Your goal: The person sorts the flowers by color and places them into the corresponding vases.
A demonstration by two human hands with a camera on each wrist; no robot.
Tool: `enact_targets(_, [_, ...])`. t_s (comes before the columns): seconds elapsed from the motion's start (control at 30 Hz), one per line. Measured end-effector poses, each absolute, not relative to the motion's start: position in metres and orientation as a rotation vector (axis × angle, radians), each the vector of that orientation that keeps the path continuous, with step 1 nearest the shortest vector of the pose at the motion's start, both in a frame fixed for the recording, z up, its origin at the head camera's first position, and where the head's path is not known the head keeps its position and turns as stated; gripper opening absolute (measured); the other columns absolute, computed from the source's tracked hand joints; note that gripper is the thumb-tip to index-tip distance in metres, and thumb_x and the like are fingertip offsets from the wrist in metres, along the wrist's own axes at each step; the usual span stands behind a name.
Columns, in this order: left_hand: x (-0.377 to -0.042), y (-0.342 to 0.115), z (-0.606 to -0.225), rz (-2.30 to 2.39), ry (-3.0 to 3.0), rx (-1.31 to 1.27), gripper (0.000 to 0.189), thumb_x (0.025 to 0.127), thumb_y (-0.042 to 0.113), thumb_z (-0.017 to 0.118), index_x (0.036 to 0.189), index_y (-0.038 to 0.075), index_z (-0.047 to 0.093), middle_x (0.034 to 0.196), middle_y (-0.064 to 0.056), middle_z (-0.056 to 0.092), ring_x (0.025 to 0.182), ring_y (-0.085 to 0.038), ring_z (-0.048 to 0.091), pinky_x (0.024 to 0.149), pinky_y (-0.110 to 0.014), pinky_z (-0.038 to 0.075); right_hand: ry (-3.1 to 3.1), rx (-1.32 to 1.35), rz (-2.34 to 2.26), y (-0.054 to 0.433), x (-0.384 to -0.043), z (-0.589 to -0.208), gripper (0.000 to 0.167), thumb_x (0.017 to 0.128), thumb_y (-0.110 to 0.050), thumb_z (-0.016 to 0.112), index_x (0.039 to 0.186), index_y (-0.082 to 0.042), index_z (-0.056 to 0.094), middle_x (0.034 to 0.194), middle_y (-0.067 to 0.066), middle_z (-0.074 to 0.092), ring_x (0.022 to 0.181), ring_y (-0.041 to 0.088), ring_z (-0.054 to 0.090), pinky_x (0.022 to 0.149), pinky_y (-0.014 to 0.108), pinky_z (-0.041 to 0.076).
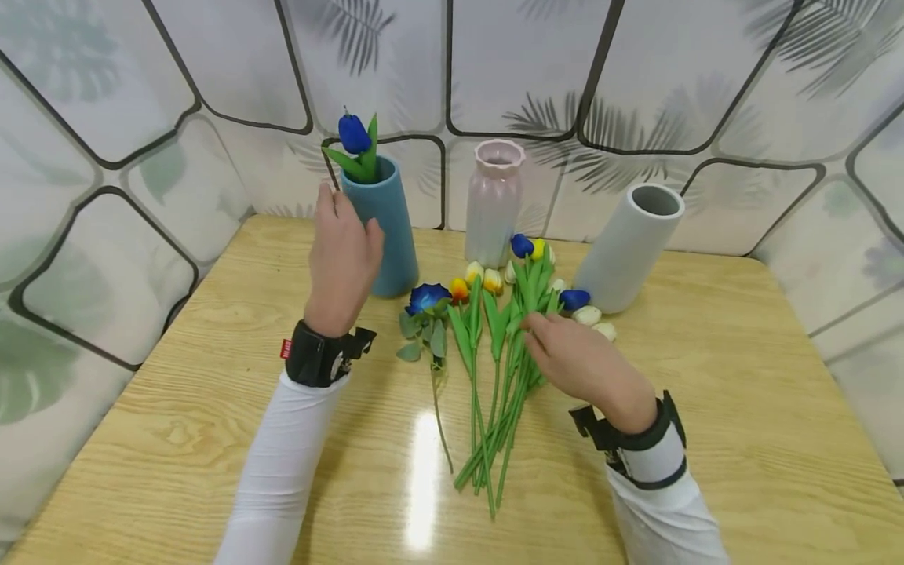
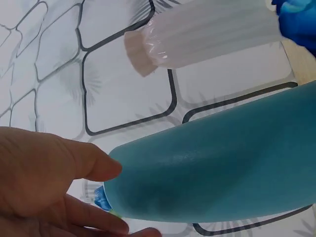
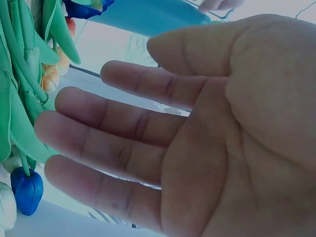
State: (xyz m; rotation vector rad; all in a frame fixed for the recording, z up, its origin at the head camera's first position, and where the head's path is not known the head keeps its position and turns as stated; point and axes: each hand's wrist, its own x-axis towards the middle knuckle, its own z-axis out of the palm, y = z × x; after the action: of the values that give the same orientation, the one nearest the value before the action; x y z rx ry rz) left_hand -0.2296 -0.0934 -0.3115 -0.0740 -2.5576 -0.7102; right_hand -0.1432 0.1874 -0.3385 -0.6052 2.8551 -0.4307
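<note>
The vase point(image 1: 395, 235) is tall, smooth and teal blue, standing upright on the table point(image 1: 226, 314). One tulip point(image 1: 355, 135) rises above its rim, with a closed, deep-blue head and green leaves spreading to either side, one low to the left and one more upright; its lower stem is hidden inside.

The loose tulips point(image 1: 521, 384) lie flat in a bunch to the right of the vase, heads toward the back. Their green leaves overlap, and the thin stems cross toward the front. Orange-red and yellowish-white heads sit at left, blue and yellow ones side by side at the top, another blue beside whites at right.
</note>
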Motion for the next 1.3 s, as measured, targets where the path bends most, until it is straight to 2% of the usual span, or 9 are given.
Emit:
enact_targets(0.1, [-0.221,-0.098,-0.310,-0.710,-2.623,-0.019,0.050,0.101,0.018,0.050,0.137,-0.017,0.043,0.145,-0.029,0.040,0.119,-0.042,0.055,0.079,-0.055,0.054,2.849,-0.591,-0.418,0.185,-0.143,-0.337,0.032,0.105,-0.021,0.045,0.127,-0.001,0.058,0.103,0.010,0.066,0.092,0.026,0.065,0.075,0.045,0.052])
enact_targets(0.27, [-0.208,-0.109,-0.301,-0.692,-2.663,0.035,0.043,0.102,0.025,0.046,0.128,-0.010,0.055,0.135,-0.022,0.052,0.099,-0.041,0.063,0.076,-0.055,0.053,2.841,-0.582,-0.377,0.184,-0.143,-0.338,0.032,0.105,-0.025,0.049,0.125,-0.002,0.058,0.099,0.008,0.066,0.090,0.026,0.065,0.073,0.044,0.051])
enact_targets(0.33, [-0.202,-0.114,-0.298,-0.699,-2.634,0.032,0.040,0.103,0.024,0.046,0.124,-0.007,0.060,0.128,-0.022,0.057,0.096,-0.040,0.064,0.076,-0.054,0.053,2.846,-0.577,-0.375,0.183,-0.143,-0.339,0.031,0.104,-0.025,0.050,0.123,-0.002,0.059,0.097,0.007,0.066,0.087,0.024,0.065,0.071,0.042,0.051])
enact_targets(0.47, [-0.192,-0.119,-0.292,-0.726,-2.581,0.007,0.037,0.103,0.024,0.045,0.119,-0.003,0.064,0.115,-0.020,0.064,0.092,-0.037,0.065,0.072,-0.052,0.053,2.942,-0.562,-0.420,0.182,-0.146,-0.342,0.019,0.101,-0.020,0.056,0.110,-0.004,0.063,0.082,0.003,0.062,0.069,0.017,0.058,0.058,0.035,0.046])
enact_targets(0.63, [-0.185,-0.123,-0.287,-0.753,-2.520,-0.036,0.032,0.103,0.024,0.046,0.108,0.000,0.068,0.101,-0.017,0.068,0.085,-0.033,0.066,0.066,-0.049,0.051,3.230,-0.438,-0.562,0.185,-0.149,-0.349,0.010,0.096,-0.010,0.060,0.097,-0.002,0.067,0.071,0.006,0.062,0.052,0.016,0.051,0.047,0.031,0.040])
enact_targets(0.77, [-0.181,-0.125,-0.284,-0.767,-2.486,-0.087,0.031,0.103,0.022,0.045,0.097,0.001,0.068,0.089,-0.016,0.069,0.077,-0.033,0.065,0.061,-0.047,0.048,3.311,-0.349,-0.603,0.193,-0.151,-0.355,0.009,0.094,-0.007,0.059,0.093,0.000,0.066,0.067,0.009,0.061,0.047,0.018,0.049,0.043,0.033,0.039])
enact_targets(0.97, [-0.180,-0.126,-0.282,-0.780,-2.461,-0.149,0.032,0.102,0.020,0.046,0.090,0.001,0.068,0.082,-0.016,0.069,0.072,-0.032,0.065,0.059,-0.045,0.047,3.231,-0.326,-0.622,0.189,-0.156,-0.361,0.009,0.093,-0.005,0.059,0.088,-0.002,0.065,0.064,0.005,0.057,0.049,0.016,0.048,0.045,0.030,0.038])
enact_targets(1.17, [-0.180,-0.129,-0.281,-0.792,-2.421,-0.172,0.033,0.102,0.021,0.047,0.088,0.000,0.068,0.078,-0.017,0.068,0.072,-0.033,0.066,0.058,-0.043,0.046,3.124,-0.267,-0.625,0.181,-0.159,-0.368,0.032,0.093,-0.007,0.060,0.065,-0.010,0.044,0.056,-0.002,0.031,0.047,0.013,0.033,0.046,0.027,0.027])
enact_targets(1.3, [-0.180,-0.131,-0.281,-0.796,-2.400,-0.175,0.033,0.102,0.021,0.049,0.087,0.000,0.068,0.077,-0.017,0.068,0.071,-0.033,0.066,0.057,-0.041,0.044,3.096,-0.203,-0.573,0.178,-0.159,-0.373,0.040,0.094,-0.014,0.063,0.061,-0.013,0.041,0.055,-0.003,0.030,0.046,0.013,0.034,0.044,0.026,0.027])
